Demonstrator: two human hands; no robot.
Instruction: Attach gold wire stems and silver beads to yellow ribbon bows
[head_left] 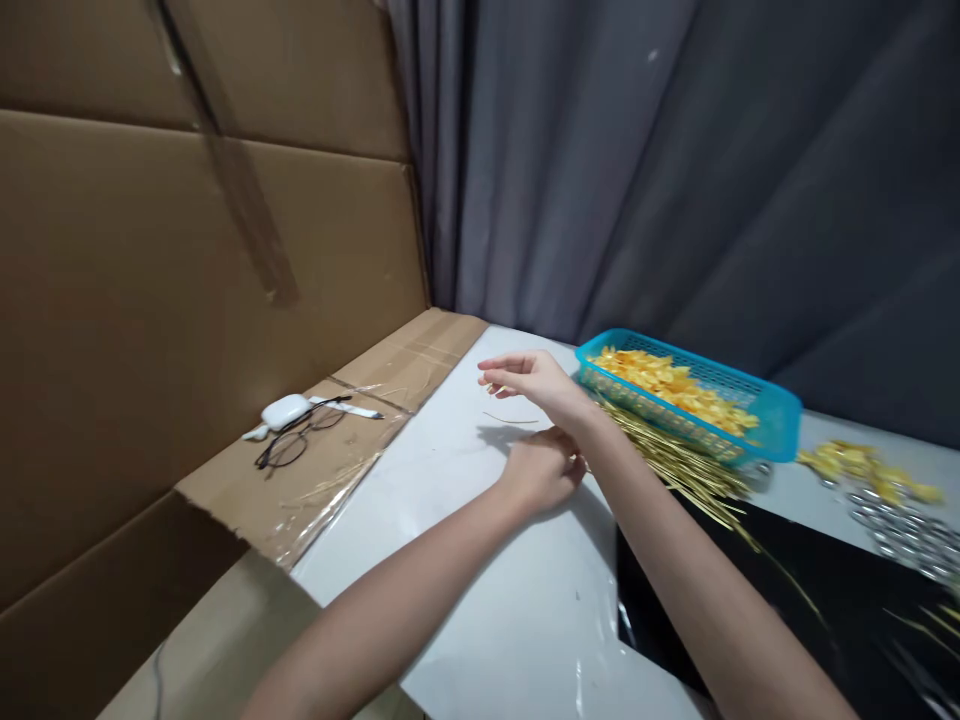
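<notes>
Desk (pixel 420 490) is running white under both hands; clock below is centred on the left hand, 12 pointing away from the wearer.

Left hand (pixel 544 472) is resting low near the desk, fingers curled in; contents are hiding under the knuckles, can't tell if it's gripping anything. Right hand (pixel 536 383) is hanging at 12, half-curled, thumb close to the fingers. A pale yellow bit (pixel 490 388) is showing by the fingertips, too small to identify or call pinched. Wrist is overlapping the left hand in view; can't tell if they're touching.

Loose strand (pixel 510 419) is sitting at 11, between the hands' outlines; can't tell if it's lying flat or being held. Gold strands (pixel 667 460) are bunching at 3 along the basket's near side, some ends trailing onto the black sheet (pixel 847 590) at 4. Blue basket (pixel 780 415) is sitting at 2, holding yellow pieces (pixel 660 385). Metal rings (pixel 907 530) are spreading far out, past 3. Glasses (pixel 289 448) are lying at 9 on cardboard (pixel 442 335).

Risks, my read:
- Right forearm (pixel 667 535) is crossing the bunch in view; a low pull-back could be dragging strands off line.
- Lone strand is looking thin on white; a brush from either hand could be losing it.
- Crossed arms are crowding the work; a bump could be costing whatever's in the fingers.
</notes>
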